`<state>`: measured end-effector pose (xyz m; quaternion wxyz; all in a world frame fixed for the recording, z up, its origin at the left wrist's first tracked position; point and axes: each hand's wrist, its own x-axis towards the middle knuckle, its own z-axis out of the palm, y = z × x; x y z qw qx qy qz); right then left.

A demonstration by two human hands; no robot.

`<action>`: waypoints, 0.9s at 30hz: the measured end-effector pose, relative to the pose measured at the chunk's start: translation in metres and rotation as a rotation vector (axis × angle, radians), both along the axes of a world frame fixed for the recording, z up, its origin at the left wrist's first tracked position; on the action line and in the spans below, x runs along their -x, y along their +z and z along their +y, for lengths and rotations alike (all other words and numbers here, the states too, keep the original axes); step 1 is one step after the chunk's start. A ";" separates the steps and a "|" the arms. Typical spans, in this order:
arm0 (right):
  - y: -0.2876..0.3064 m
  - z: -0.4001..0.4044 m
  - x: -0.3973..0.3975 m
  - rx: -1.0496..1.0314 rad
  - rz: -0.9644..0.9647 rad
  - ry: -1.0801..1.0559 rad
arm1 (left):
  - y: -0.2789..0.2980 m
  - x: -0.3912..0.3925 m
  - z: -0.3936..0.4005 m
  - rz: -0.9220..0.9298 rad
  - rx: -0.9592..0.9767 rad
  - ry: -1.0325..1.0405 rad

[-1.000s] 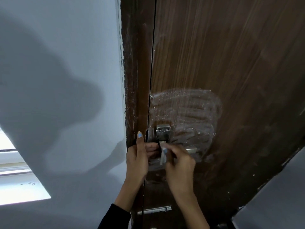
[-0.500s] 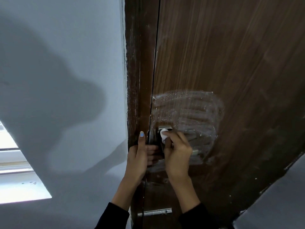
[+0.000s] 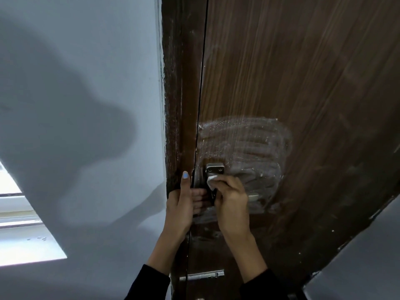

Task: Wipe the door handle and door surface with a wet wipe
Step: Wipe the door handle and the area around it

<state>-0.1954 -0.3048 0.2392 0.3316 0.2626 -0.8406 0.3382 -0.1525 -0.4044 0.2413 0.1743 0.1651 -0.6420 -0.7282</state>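
A dark brown wooden door (image 3: 303, 72) fills the right half of the view, with a whitish patch of wet streaks (image 3: 244, 139) above and beside the lock. The metal handle plate (image 3: 214, 169) sits near the door's left edge; the lever's tip (image 3: 253, 197) shows to the right. My right hand (image 3: 231, 198) grips a folded white wet wipe (image 3: 211, 181) and presses it against the plate just below its screws. My left hand (image 3: 181, 204) curls its fingers round the door's edge, thumb pointing up along the frame.
The brown door frame (image 3: 173, 105) borders a pale grey wall (image 3: 75, 105) on the left. A bright window ledge (image 3: 26, 241) lies at the lower left. A metal bolt latch (image 3: 203, 274) sits low on the door. Another grey surface (image 3: 368, 256) fills the lower right.
My right hand moved the wipe up from under the handle onto the handle plate. My left hand stayed on the door edge. The view shifted slightly.
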 end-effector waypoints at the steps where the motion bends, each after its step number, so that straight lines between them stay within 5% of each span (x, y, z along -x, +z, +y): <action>1: 0.000 0.003 0.000 -0.001 -0.014 -0.003 | 0.000 0.000 0.000 0.000 -0.002 -0.008; 27: 0.006 -0.009 0.000 0.263 -0.006 -0.029 | 0.004 -0.001 0.000 0.029 0.050 -0.021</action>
